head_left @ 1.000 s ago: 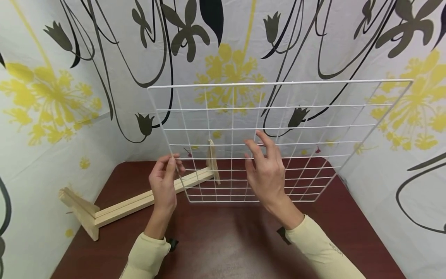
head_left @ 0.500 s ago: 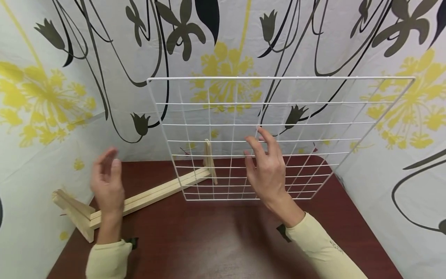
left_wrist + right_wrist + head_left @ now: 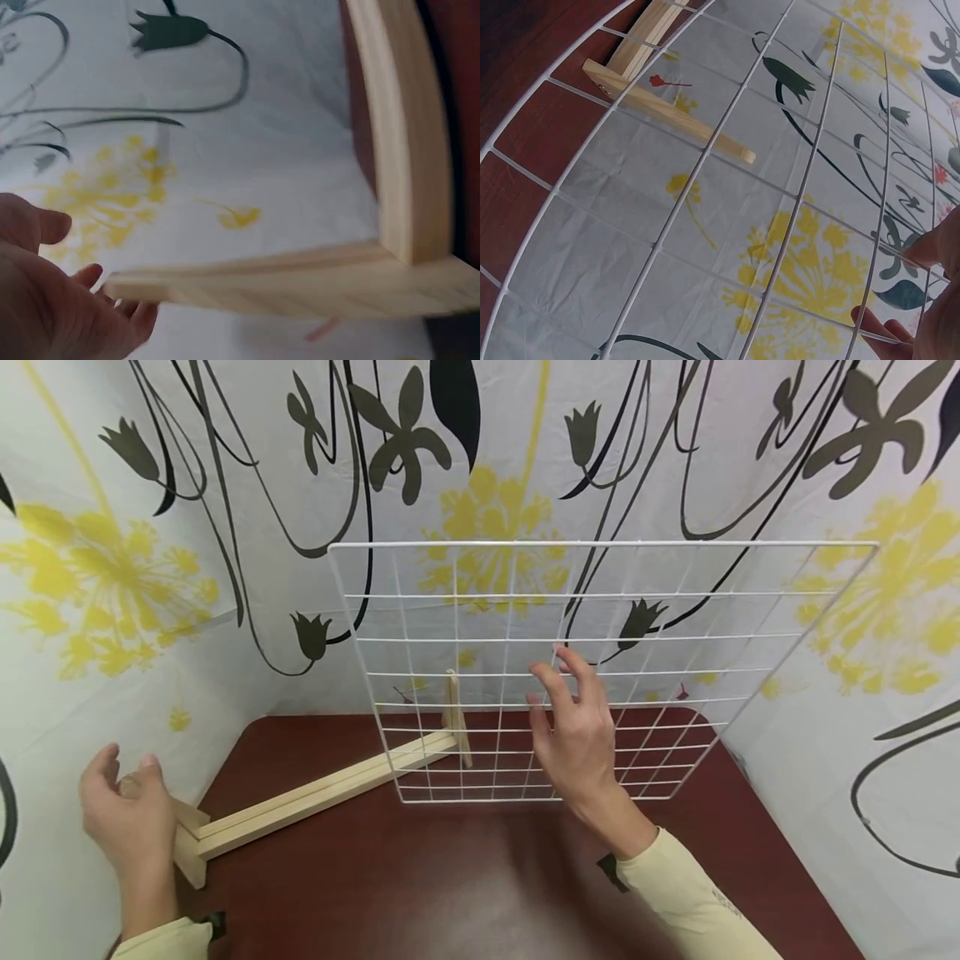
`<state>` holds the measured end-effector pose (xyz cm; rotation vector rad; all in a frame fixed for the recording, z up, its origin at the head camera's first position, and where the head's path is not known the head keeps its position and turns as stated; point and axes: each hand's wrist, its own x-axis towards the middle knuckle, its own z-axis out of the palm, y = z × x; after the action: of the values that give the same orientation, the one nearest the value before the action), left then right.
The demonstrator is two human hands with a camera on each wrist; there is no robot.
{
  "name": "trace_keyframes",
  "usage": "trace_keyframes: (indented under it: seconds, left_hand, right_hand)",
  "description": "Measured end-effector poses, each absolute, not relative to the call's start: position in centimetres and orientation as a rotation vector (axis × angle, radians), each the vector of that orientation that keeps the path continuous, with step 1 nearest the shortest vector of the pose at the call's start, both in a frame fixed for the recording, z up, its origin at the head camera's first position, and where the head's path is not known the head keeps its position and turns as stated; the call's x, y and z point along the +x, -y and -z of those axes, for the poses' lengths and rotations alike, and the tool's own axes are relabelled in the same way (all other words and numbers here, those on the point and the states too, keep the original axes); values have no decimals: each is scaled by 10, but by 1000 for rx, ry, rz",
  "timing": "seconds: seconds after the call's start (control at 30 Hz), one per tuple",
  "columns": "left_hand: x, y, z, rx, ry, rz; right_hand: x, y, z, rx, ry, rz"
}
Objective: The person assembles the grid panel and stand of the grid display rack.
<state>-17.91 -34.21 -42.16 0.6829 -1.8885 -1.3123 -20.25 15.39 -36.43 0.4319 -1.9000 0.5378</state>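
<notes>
A white wire grid panel [image 3: 450, 639] stands upright at a tilt over the table, its lower edge close over the tabletop. My right hand [image 3: 576, 735] holds it near the middle, with curved fingers at the wires; in the right wrist view, the fingers [image 3: 885, 330] reach the wires. At the left, my left hand [image 3: 131, 827] is at the end piece [image 3: 191, 843] of a pale wooden stand [image 3: 322, 793]. In the left wrist view, its fingertips are right at the tip of that end piece [image 3: 262, 289], while the thumb [image 3: 54, 225] stays apart from it.
The wooden stand lies diagonally on the dark red table [image 3: 450, 877], its far end piece [image 3: 453, 718] behind the grid panel. Floral-patterned fabric [image 3: 247, 527] surrounds the table at the back and both sides.
My left hand has let go of the grid panel's left edge and moved left and down to the near end of the wooden stand. The right hand and the panel stay nearly in place.
</notes>
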Motion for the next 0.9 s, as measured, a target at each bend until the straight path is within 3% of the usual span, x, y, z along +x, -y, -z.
trace_keyframes:
  seconds: [0.5, 0.9]
  left_hand:
    - [-182, 366, 448, 784, 1868, 1558]
    - [-220, 350, 446, 622, 1684, 1781]
  right_hand:
    - [-208, -149, 367, 462, 1923, -529]
    - [-208, -149, 363, 463, 1929, -493]
